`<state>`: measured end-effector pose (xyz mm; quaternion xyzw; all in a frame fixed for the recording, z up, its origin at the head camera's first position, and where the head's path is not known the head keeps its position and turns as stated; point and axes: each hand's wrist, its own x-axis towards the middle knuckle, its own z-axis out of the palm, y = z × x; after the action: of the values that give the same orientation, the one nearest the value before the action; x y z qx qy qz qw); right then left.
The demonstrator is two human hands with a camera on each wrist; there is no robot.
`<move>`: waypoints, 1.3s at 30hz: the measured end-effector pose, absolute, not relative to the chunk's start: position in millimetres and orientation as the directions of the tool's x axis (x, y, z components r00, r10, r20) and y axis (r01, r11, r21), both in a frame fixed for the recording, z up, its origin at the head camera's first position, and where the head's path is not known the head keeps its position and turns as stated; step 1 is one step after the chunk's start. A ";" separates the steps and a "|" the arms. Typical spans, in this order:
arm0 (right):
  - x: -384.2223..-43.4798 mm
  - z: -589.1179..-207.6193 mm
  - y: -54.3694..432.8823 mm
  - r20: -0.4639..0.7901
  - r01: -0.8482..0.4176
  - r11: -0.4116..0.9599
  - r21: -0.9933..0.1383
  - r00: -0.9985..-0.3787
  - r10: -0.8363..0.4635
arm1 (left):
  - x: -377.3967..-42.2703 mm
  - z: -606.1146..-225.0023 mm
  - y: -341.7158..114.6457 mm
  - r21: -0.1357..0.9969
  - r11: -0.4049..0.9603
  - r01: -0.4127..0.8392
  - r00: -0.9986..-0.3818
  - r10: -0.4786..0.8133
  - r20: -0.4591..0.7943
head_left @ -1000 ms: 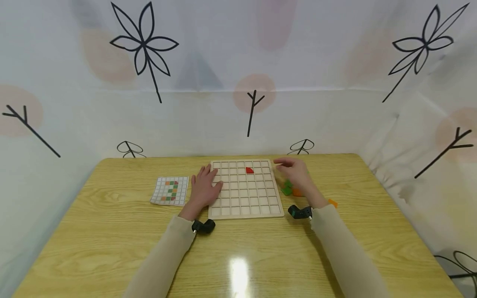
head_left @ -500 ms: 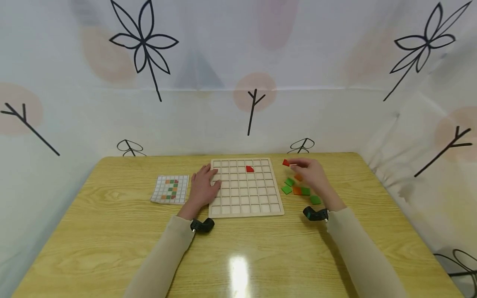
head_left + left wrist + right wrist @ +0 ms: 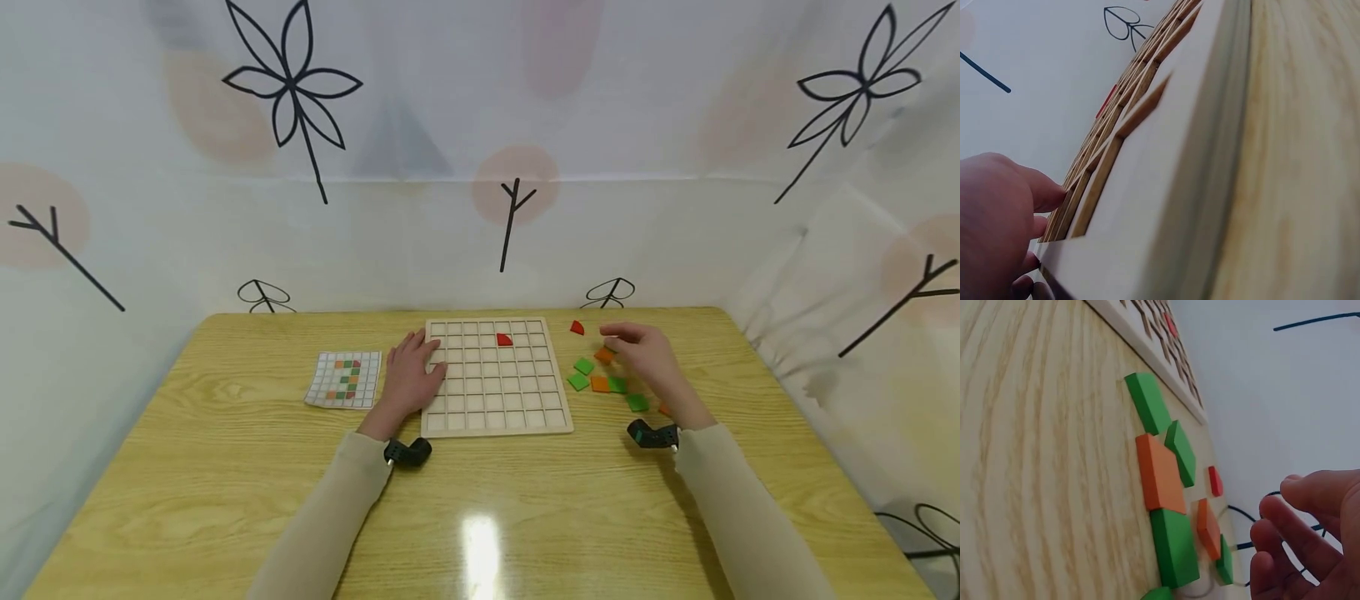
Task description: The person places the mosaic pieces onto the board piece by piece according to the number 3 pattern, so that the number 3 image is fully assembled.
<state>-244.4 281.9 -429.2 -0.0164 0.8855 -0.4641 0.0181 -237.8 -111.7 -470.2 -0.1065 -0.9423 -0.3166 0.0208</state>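
My left hand (image 3: 412,375) rests on the left edge of a pale wooden grid board (image 3: 483,436), fingers spread and fairly straight. In the left wrist view, the thumb (image 3: 1047,190) lies at the grid's slots. One red quarter-round tile (image 3: 504,340) sits in a cell near the board's top. My right hand (image 3: 641,354) hovers over the loose tiles right of the board, its fingers loosely bent with nothing between them. Nearest to it is an orange square tile (image 3: 604,355), partly behind the fingers. A second red quarter-round tile (image 3: 577,327) lies left of the fingertips.
Green square tiles (image 3: 584,366) and another orange tile (image 3: 600,384) lie along the board's right side. More tiles are partly under the right forearm. A paper card (image 3: 318,382) printed with a coloured grid pattern lies left of the board. A patterned cloth (image 3: 420,242) hangs behind the table.
My right hand has moved right, from beside the board's upper right corner to over the tiles, uncovering the loose red tile and several others. The left hand stays put.
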 end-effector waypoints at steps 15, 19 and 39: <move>-240.0 -447.5 275.7 -0.045 -0.084 0.637 -0.766 -0.982 -0.184 | -238.6 -474.5 -111.9 0.588 0.773 0.240 -0.970 0.206 0.126; -239.5 -449.7 271.7 -0.012 -0.131 0.658 -0.741 -0.978 -0.207 | -238.2 -474.8 -112.9 0.587 0.774 0.237 -0.971 0.204 0.123; -239.0 -448.8 260.3 0.044 -0.218 0.755 -0.619 -0.969 -0.243 | -236.5 -468.2 -112.4 0.599 0.764 0.238 -0.971 0.210 0.117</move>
<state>-239.0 260.3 -448.8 -0.1229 0.9365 -0.3278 0.0193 -236.5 -112.4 -468.2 -0.1194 -0.9390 -0.3218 0.0216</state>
